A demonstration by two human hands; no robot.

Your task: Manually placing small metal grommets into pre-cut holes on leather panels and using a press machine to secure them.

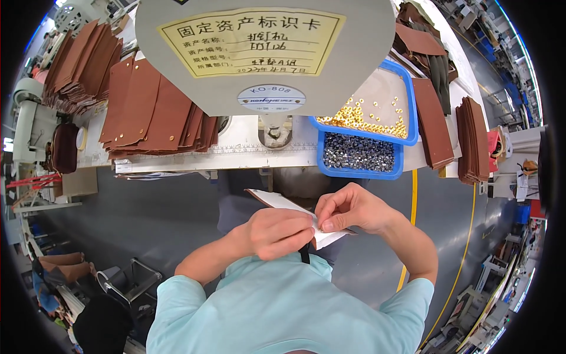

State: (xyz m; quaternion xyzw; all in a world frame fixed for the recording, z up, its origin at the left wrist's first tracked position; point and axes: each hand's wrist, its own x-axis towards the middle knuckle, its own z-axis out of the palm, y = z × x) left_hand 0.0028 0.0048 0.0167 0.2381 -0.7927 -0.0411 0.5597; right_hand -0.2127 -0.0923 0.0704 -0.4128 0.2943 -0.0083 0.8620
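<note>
In front of my chest, a piece of brown leather with a white backing [287, 204] is held up between both hands. My left hand [281, 233] is closed, with its bent fingers gripping the leather's near edge. My right hand [356, 209] pinches thumb and forefinger together at the same piece, close to my left fingertips. Whether a small part sits in that pinch is hidden. Beyond my hands, at the table's front edge, stands a pale machine head [206, 97] above a small metal die [275, 131].
A blue tray [414, 112] of gold-coloured ring-like fittings [359, 121] overlaps another blue tray [359, 175] of small dark silver fittings [356, 154]. Brown leather panels [141, 100] with gold studs are stacked at left. More leather [471, 141] lies at right.
</note>
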